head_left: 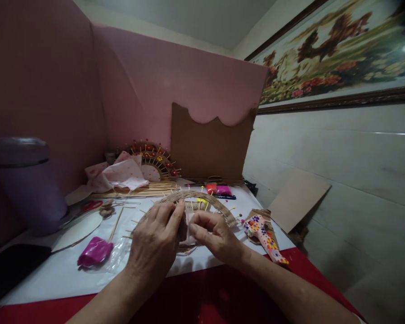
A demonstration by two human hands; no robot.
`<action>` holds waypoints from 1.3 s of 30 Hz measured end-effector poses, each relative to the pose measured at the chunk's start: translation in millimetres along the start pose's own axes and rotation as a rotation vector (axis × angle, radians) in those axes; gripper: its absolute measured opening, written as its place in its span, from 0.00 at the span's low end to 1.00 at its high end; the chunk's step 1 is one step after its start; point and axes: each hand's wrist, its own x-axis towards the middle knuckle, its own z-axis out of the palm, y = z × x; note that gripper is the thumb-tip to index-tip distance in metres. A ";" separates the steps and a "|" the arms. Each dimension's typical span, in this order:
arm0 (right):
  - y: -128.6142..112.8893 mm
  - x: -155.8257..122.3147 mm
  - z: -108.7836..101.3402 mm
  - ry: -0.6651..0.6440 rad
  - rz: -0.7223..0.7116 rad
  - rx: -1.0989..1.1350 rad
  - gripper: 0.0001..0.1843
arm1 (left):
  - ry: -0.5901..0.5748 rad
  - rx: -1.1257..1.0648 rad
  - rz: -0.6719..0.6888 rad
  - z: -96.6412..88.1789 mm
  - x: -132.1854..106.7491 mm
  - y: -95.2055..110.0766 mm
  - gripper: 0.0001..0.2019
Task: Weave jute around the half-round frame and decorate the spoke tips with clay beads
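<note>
A half-round piece wound with jute cord, stuck with thin sticks and bead-headed pins, lies on white paper. My left hand rests over its left part, fingers curled down onto it. My right hand is pinched on a small pale pink piece at the centre of the arch. Both hands touch each other there. What lies under my palms is hidden.
A glue gun with flower print lies right of my hands. A magenta lump in clear plastic lies left. Behind are pink cloth, a finished beaded fan piece, a stick bundle, red scissors, cardboard, a purple bin, a black phone.
</note>
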 end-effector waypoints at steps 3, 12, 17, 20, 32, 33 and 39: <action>-2.6 -0.6 -0.1 0.172 -0.039 -0.138 0.11 | -0.004 -0.031 -0.063 -4.8 3.2 3.7 0.27; 3.3 -6.1 3.8 0.183 -0.236 -0.564 0.06 | -0.124 -0.732 -0.212 -19.8 5.2 9.4 0.02; 6.3 -7.7 4.0 0.109 -0.313 -0.663 0.08 | -0.155 -0.695 -0.287 -14.7 4.7 10.3 0.06; 4.4 -8.0 4.8 0.105 -0.341 -0.710 0.08 | -0.174 -0.656 -0.301 -12.9 3.5 9.7 0.09; 3.3 -6.5 7.0 0.257 -0.175 -0.546 0.04 | -0.237 -0.716 -0.466 -13.0 7.4 8.8 0.12; 3.1 -6.7 6.4 0.237 -0.203 -0.555 0.04 | -0.240 -0.724 -0.467 -12.9 7.3 9.0 0.12; -2.8 -7.9 4.3 0.116 -0.289 -0.607 0.14 | -0.198 -0.767 -0.416 -12.7 7.1 8.9 0.11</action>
